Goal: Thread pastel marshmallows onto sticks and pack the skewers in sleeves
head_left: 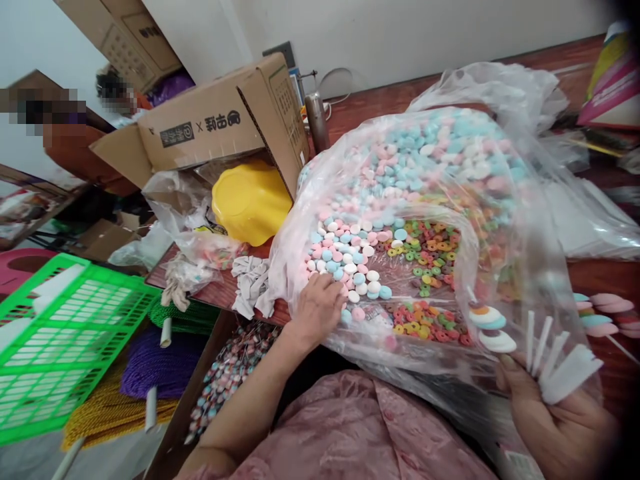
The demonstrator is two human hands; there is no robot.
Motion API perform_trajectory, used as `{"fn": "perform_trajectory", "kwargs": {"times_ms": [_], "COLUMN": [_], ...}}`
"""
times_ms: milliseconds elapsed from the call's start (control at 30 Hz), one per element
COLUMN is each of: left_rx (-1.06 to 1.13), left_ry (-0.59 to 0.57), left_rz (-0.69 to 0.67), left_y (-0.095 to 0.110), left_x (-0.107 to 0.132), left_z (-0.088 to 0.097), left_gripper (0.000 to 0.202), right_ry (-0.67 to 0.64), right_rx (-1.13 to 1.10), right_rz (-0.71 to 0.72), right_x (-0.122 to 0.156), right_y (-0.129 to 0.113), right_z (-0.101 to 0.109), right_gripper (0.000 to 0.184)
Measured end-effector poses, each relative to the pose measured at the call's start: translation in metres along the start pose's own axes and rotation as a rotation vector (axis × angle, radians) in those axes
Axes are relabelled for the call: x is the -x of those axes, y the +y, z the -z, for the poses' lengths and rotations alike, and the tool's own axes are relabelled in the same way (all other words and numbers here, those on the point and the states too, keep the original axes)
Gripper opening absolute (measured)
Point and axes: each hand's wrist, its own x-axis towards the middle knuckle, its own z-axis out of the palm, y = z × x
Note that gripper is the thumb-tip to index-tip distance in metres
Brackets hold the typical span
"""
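Observation:
My left hand (320, 307) rests at the near left edge of a heap of pink, blue and white candy-like discs (355, 257). Its fingers are bent together among the discs, and whatever they pinch is hidden. At the lower right, my right hand (555, 413) is closed around a bunch of white sticks (550, 353) that fan upward. By its thumb is a short stack of discs (487, 318) with white, blue and orange layers. Coloured rings (430, 320) lie between the hands, inside a large clear plastic bag (475, 233) spread over the table.
An open cardboard box (200, 133) holds a yellow scalloped container (253, 203). Grey gloves (251, 283) lie at the table edge. Lower left are a green plastic basket (50, 353), purple rope bundles (160, 363) and a carton of disc sticks (230, 373). Finished-looking disc stacks (603, 313) lie right. People are at far left.

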Motion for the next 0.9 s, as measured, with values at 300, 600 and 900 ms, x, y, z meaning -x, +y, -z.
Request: {"fn": "perform_trajectory", "kwargs": {"times_ms": [300, 600, 900], "left_rx": [-0.184, 0.052, 1.578], "left_ry": [-0.223, -0.143, 0.002], "left_rz": [-0.167, -0.196, 0.6], "left_y": [0.012, -0.004, 0.049], "left_x": [-0.014, -0.021, -0.025], "left_z": [0.001, 0.004, 0.016], "left_gripper": [0.014, 0.024, 0.038], "right_ry": [-0.087, -0.179, -0.372], "right_rx": [-0.047, -0.104, -0.17], "right_rz": [0.268, 0.277, 0.421], "right_x": [0.004, 0.007, 0.015], "right_y": [-0.005, -0.013, -0.046], "right_z": [-0.017, -0.019, -0.041], "right_gripper": [0.016, 0.012, 0.017]}}
